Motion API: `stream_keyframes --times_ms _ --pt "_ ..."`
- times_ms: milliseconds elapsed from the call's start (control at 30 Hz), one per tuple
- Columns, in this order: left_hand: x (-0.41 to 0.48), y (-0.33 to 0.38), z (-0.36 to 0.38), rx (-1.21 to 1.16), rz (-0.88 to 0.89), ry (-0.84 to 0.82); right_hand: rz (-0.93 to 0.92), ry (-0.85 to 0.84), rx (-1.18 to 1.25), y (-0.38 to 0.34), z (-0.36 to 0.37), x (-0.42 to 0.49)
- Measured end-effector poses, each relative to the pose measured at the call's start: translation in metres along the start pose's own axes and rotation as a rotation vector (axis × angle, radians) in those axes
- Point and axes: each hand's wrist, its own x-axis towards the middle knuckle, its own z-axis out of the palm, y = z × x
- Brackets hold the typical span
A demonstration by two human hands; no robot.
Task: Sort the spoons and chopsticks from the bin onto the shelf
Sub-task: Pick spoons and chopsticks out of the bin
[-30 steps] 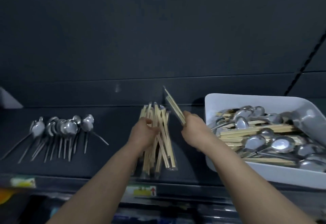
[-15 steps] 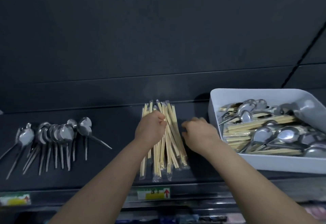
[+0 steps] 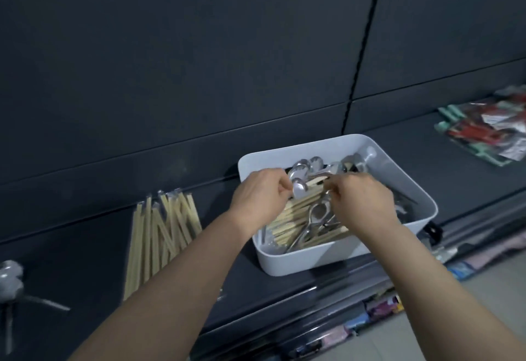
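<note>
Both hands in white bin (image 3: 404, 249). Left hand (image 3: 260, 197) pinching spoon (image 3: 299, 188); right hand (image 3: 363, 200) curled, grip unclear. No legible writing.

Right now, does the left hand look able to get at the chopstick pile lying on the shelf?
Probably yes. The left hand is over the white bin, and the chopstick pile lies just left of its forearm on the open shelf, with nothing between them.
</note>
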Motion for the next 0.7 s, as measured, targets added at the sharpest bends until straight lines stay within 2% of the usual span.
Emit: stream_keyframes --times_ms 100,200,367,600,700 --pt "0.010 0.027 0.026 0.251 -0.009 -0.298 0.120 -0.086 -0.061 0.040 0.002 0.006" --pt "0.014 0.034 0.042 0.321 -0.042 -0.392 0.132 -0.166 -0.075 0.055 0.008 0.011" --pt "0.022 0.031 0.047 0.250 -0.141 -0.351 0.121 -0.268 -0.046 0.063 0.018 0.019" --pt "0.034 0.022 0.044 0.071 -0.324 -0.188 0.071 -0.277 -0.033 0.063 0.024 0.036" --pt "0.032 0.028 0.044 -0.021 -0.306 -0.111 0.059 -0.304 0.142 0.063 0.019 0.042"
